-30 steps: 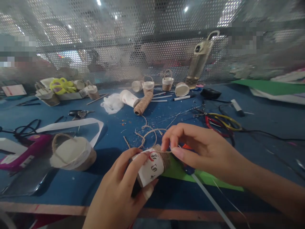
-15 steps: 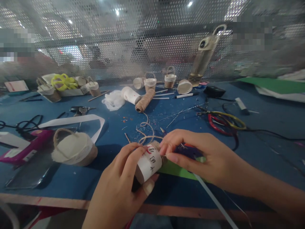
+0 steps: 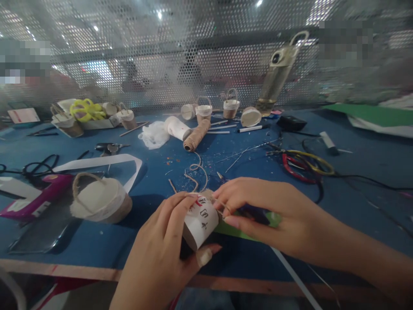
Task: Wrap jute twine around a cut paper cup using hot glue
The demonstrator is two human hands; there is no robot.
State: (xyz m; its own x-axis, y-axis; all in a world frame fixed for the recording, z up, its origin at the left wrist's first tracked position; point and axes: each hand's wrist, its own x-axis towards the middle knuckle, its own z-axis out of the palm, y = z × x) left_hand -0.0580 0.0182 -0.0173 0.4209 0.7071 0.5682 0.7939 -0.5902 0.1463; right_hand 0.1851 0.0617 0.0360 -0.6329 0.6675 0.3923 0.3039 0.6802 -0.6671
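Note:
A small cardboard tube (image 3: 200, 224) with a white paper wrap and handwritten characters lies tilted in my left hand (image 3: 164, 241), whose fingers curl over its top and thumb supports it below. At the tube's far right end, my right hand (image 3: 258, 206) pinches a strand of twine (image 3: 222, 204) between thumb and fingertips. Twine also trails in loops behind the tube, toward a twine-wound roll (image 3: 196, 137). Beneath my right hand lies a green sheet (image 3: 234, 231), with a dark blue item partly hidden by the fingers. A white strip (image 3: 295, 275) runs toward the table edge.
To the left stand a small handled bucket (image 3: 100, 200), a purple glue gun (image 3: 38, 202) and a clear tray (image 3: 40, 232). Red-handled pliers (image 3: 297, 165) lie right. Several little buckets, a white roll (image 3: 176, 128) and a bottle (image 3: 277, 77) line the back, before a perforated metal screen (image 3: 155, 64).
My right hand has shifted slightly at the tube's end, and the twine strand between its fingers now shows more clearly. The tube has turned a little in my left hand.

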